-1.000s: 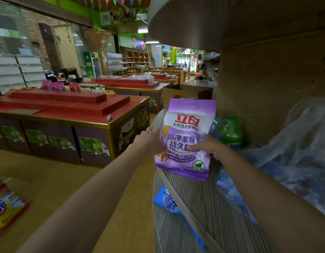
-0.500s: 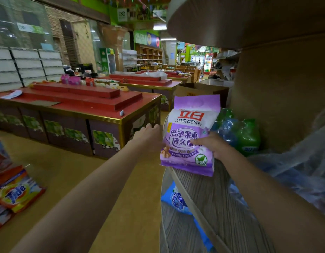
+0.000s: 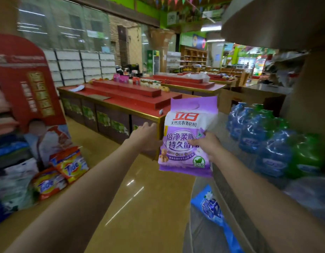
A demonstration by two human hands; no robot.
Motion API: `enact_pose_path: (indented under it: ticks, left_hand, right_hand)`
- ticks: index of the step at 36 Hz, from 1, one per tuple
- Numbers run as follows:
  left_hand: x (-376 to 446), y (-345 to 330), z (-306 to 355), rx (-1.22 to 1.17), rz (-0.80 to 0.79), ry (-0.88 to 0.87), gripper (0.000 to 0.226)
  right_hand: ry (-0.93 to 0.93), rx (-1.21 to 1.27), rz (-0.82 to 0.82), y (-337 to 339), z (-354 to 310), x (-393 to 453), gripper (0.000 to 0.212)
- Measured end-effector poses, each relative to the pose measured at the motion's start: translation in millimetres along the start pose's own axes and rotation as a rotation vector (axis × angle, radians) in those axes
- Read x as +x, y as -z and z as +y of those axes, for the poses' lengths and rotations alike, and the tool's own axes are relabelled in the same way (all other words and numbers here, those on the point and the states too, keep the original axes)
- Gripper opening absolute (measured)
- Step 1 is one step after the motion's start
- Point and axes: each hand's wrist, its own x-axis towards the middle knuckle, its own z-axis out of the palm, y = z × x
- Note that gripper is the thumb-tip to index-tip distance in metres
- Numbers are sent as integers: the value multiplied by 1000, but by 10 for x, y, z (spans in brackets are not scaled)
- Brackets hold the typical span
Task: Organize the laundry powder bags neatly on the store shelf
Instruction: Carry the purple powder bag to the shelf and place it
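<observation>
Since a second ago my view swings left and the purple powder bag (image 3: 188, 137) rises off the round shelf (image 3: 231, 194); my right hand (image 3: 205, 146) pinches its edge upright, label facing me, while my left hand (image 3: 146, 136) steadies behind, fingers hidden, grip unclear.

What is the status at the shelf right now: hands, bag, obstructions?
Right hand pinching purple laundry powder bag upright; left hand against its far side. Bag at round shelf's edge. Wrapped bottles crowd the shelf behind.
</observation>
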Motion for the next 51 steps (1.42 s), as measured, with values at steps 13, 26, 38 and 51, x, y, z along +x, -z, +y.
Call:
enact_pose_path:
  ticks: [13, 26, 38, 51]
  left_hand:
    - [-565, 403, -1421, -176, 39, 381, 72]
    - [-1731, 807, -2664, -1002, 66, 474, 59]
    - [-2825, 1145, -3557, -1095, 480, 486, 21]
    - [-3787, 1331, -4310, -989, 937, 769, 36]
  right_hand:
    - [70, 215, -366, -1480, -637, -253, 24]
    - [76, 341, -714, -2868, -1132, -932, 22]
    - [169, 301, -957, -4205, -1543, -1801, 32]
    - [446, -127, -1025, -5351, -1736, -2502, 69]
